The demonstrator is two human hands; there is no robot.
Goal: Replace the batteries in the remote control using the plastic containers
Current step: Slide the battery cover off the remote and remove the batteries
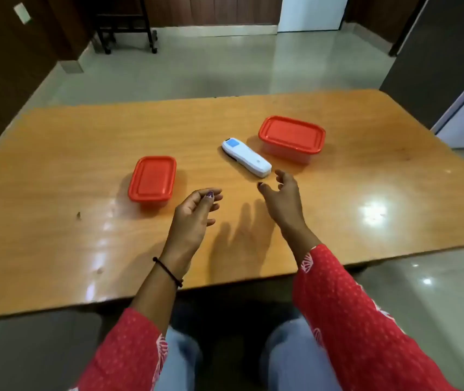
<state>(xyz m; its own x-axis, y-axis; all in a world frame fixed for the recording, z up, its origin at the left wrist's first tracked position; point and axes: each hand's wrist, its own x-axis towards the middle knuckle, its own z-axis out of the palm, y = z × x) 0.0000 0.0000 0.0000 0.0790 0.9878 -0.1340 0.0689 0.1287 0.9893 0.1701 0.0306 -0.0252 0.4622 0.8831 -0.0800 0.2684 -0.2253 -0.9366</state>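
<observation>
A white remote control [246, 157] with a small blue screen lies flat and slanted in the middle of the wooden table [84, 165]. A small container with a red lid [152, 179] stands to its left, lid on. A larger container with a red lid [292, 136] stands to its right, also closed. My right hand [281, 198] hovers just in front of the remote's near end with its fingers spread and relaxed, holding nothing. My left hand [197, 213] hangs over the table with loosely curled fingers, between the small container and the remote, and holds nothing.
The table's near edge runs just in front of my forearms. A tiled floor lies beyond the far edge, with a dark rolling stand [125, 26] at the back left and a white door [309, 12] at the back right.
</observation>
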